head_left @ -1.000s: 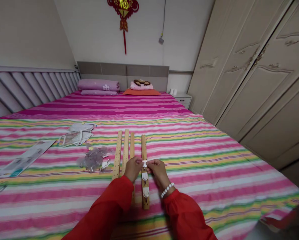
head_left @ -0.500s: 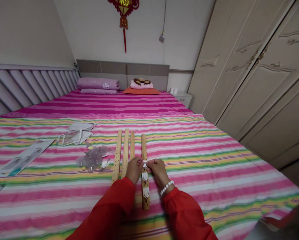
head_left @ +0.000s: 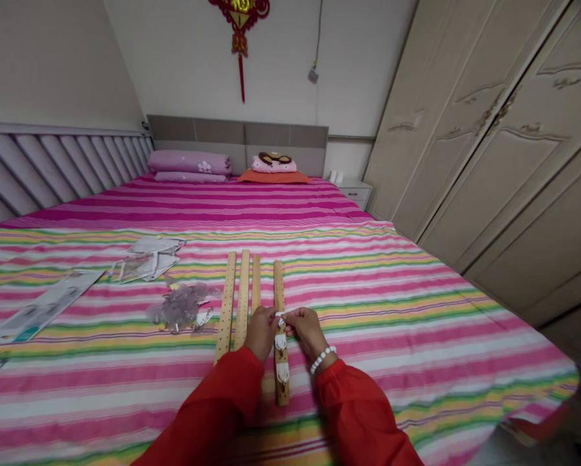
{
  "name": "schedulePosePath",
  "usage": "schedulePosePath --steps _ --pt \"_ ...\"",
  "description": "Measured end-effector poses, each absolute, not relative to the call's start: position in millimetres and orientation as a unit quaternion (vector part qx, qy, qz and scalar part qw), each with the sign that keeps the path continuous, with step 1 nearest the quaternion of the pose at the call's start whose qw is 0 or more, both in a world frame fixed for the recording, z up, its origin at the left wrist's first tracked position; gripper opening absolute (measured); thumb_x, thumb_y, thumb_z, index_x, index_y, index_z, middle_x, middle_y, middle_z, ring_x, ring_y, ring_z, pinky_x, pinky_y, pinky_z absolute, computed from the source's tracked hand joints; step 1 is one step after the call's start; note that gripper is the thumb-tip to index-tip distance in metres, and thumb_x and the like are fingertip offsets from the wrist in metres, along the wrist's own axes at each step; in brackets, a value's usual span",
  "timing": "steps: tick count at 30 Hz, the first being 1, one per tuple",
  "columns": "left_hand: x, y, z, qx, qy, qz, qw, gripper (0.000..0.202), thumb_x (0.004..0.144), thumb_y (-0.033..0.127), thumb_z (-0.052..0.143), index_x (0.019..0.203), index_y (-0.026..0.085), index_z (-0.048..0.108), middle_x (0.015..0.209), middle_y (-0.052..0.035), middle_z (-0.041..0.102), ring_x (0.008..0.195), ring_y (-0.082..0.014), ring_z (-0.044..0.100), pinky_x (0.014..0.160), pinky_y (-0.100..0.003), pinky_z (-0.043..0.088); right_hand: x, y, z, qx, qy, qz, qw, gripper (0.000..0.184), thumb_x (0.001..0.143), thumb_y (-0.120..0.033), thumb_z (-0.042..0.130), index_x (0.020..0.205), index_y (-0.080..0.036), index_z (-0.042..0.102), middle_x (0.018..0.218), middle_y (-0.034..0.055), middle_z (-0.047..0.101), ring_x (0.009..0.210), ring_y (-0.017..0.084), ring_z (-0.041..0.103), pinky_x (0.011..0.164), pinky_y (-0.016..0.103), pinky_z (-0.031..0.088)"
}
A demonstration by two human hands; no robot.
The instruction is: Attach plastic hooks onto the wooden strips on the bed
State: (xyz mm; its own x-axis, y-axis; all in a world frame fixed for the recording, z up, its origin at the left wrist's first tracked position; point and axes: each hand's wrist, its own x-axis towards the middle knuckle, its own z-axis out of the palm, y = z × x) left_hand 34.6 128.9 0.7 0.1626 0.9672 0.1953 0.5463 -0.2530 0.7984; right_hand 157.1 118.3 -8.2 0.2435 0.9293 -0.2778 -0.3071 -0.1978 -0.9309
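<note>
Between both hands lies a narrow wooden strip with rows of small holes, flat on the bedspread. A small white piece with a shiny metal part sits on it, pinched from the left by my left hand and from the right by my right hand. Both hands have closed fingertips, which partly cover the piece. Nearer to me, two similar pieces, a white one and another white one, rest on the same strip with thin metal loops. Left of it are three more strips, including a holed wooden strip.
Left on the striped bedspread are a pile of small clear plastic bags, flat packets and a long packaged card. Pillows lie by the headboard. A wardrobe stands at right.
The fingers have shifted slightly on the white piece, which now sits lower between the fingertips and shows more of its shiny metal. The strips and the other items stay in place.
</note>
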Motion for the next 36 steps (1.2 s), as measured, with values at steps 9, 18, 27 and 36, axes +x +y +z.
schedulePosePath --steps 9,18,27,36 --pt "30.0 129.7 9.3 0.817 0.497 0.219 0.193 0.023 0.082 0.013 0.048 0.078 0.015 0.070 0.080 -0.0062 0.054 0.080 -0.0181 0.051 0.074 -0.028 0.038 161.0 119.0 -8.1 -0.563 -0.313 0.566 0.514 0.018 0.055 -0.022 0.070 0.049 -0.016 0.055 0.032 -0.0050 0.051 0.025 0.006 0.039 0.026 0.018 0.022" --pt "26.3 126.3 23.3 0.835 0.523 0.133 0.104 0.021 0.086 0.024 0.051 0.087 0.020 0.071 0.094 -0.0094 0.065 0.095 -0.0252 0.053 0.079 -0.037 0.030 162.7 120.2 -11.4 -0.561 -0.315 0.577 0.503 0.017 0.054 -0.025 0.072 0.051 -0.016 0.057 0.033 -0.0046 0.053 0.025 0.006 0.037 0.027 0.017 0.017" --pt "32.4 118.2 23.8 0.780 0.591 0.148 0.141 0.024 0.087 0.025 0.047 0.089 0.024 0.071 0.095 -0.0057 0.066 0.100 -0.0220 0.052 0.080 -0.036 0.028 162.1 110.5 -6.7 -0.542 -0.329 0.563 0.530 0.018 0.055 -0.028 0.072 0.052 -0.014 0.062 0.033 -0.0042 0.051 0.027 0.003 0.033 0.030 0.018 0.017" --pt "24.4 95.8 20.3 0.788 0.578 0.157 0.140 0.020 0.083 0.024 0.052 0.090 0.024 0.071 0.097 -0.0064 0.065 0.100 -0.0234 0.053 0.082 -0.036 0.031 159.2 97.3 -15.6 -0.539 -0.341 0.571 0.517 0.021 0.055 -0.030 0.073 0.050 -0.015 0.059 0.032 -0.0053 0.049 0.025 0.003 0.029 0.030 0.019 0.013"
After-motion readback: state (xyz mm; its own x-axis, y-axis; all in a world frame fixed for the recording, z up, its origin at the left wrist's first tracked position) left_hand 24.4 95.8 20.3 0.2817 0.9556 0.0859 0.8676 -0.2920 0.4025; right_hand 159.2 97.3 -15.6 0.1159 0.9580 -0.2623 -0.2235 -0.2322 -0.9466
